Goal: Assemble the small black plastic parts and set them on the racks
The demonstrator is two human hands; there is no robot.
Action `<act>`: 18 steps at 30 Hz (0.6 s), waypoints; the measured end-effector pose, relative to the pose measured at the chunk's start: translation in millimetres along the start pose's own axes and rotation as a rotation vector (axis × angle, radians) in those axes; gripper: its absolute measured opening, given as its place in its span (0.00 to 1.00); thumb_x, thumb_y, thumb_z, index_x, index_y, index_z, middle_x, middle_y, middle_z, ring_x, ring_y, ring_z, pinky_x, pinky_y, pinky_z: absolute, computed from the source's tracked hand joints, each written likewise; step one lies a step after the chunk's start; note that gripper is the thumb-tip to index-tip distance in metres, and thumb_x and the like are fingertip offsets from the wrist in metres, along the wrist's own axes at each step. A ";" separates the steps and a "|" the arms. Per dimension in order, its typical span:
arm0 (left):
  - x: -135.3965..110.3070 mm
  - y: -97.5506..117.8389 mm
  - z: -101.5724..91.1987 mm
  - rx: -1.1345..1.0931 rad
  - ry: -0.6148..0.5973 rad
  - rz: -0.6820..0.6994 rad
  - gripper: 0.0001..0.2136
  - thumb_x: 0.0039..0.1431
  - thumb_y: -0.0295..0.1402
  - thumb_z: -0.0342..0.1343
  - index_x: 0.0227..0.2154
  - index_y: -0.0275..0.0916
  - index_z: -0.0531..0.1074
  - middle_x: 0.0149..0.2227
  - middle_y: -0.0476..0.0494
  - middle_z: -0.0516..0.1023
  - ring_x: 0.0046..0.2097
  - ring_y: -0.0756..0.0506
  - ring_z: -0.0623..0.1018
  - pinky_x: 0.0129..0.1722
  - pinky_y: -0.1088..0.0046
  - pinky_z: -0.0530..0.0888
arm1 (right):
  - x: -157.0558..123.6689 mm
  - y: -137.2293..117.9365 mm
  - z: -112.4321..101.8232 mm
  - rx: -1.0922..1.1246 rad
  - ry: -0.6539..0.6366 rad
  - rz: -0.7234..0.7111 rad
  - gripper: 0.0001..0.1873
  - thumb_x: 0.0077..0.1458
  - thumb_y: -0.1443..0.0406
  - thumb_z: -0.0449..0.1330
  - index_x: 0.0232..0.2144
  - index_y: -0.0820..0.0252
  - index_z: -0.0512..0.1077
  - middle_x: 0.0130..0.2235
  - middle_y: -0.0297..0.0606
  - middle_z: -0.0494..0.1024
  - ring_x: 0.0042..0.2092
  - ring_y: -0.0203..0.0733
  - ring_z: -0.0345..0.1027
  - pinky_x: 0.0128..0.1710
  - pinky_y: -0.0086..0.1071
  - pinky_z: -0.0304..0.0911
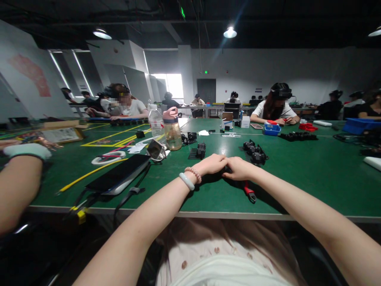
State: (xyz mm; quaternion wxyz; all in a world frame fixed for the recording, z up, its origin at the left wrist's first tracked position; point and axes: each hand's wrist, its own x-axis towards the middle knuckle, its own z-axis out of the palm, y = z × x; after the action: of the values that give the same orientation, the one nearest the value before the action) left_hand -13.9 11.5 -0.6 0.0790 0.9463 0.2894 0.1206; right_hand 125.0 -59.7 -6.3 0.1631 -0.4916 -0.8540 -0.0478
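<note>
My left hand point(213, 163) and my right hand point(239, 168) meet on the green table point(312, 178), fingers curled together around a small dark part that is mostly hidden between them. A red-handled tool point(249, 192) lies on the table just under my right wrist. My left wrist wears a pale bangle and a bead bracelet. Several black parts point(255, 152) sit in a cluster just beyond my hands, and another black part point(200, 151) stands to their left.
A pink-lidded bottle point(172, 131) and a clear water bottle point(156, 124) stand at left, near a black and white device point(119, 178) with cables. A co-worker's arm point(18, 186) is at far left. Other people sit across, by a blue tray point(271, 129).
</note>
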 end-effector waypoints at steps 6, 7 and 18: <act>0.0 -2.2 1.0 -0.009 -0.006 0.000 0.19 0.54 0.41 0.35 0.34 0.35 0.68 0.37 0.43 0.73 0.37 0.48 0.71 0.36 0.76 0.65 | -0.5 -0.5 0.3 0.006 0.010 -0.008 0.21 0.44 0.59 0.54 0.40 0.65 0.63 0.42 0.46 0.70 0.44 0.45 0.64 0.42 0.33 0.56; -0.1 -2.0 0.8 -0.011 -0.007 -0.002 0.19 0.54 0.41 0.35 0.34 0.35 0.68 0.37 0.43 0.73 0.37 0.48 0.71 0.36 0.76 0.65 | -0.6 -0.6 0.3 0.004 0.012 -0.009 0.21 0.44 0.59 0.54 0.39 0.65 0.63 0.42 0.46 0.70 0.44 0.46 0.64 0.42 0.33 0.56; 0.7 -0.9 0.2 -0.010 -0.033 -0.006 0.19 0.55 0.41 0.35 0.36 0.36 0.67 0.38 0.44 0.72 0.38 0.48 0.70 0.37 0.76 0.64 | -1.6 -1.2 -2.3 -0.005 0.000 0.005 0.21 0.44 0.58 0.54 0.39 0.65 0.64 0.41 0.46 0.71 0.43 0.44 0.64 0.41 0.32 0.57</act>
State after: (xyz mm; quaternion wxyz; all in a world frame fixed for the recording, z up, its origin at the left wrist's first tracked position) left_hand -13.8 12.6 -0.8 0.0888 0.9468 0.2905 0.1059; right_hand 125.3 -62.3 -4.5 0.1620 -0.4944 -0.8526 -0.0492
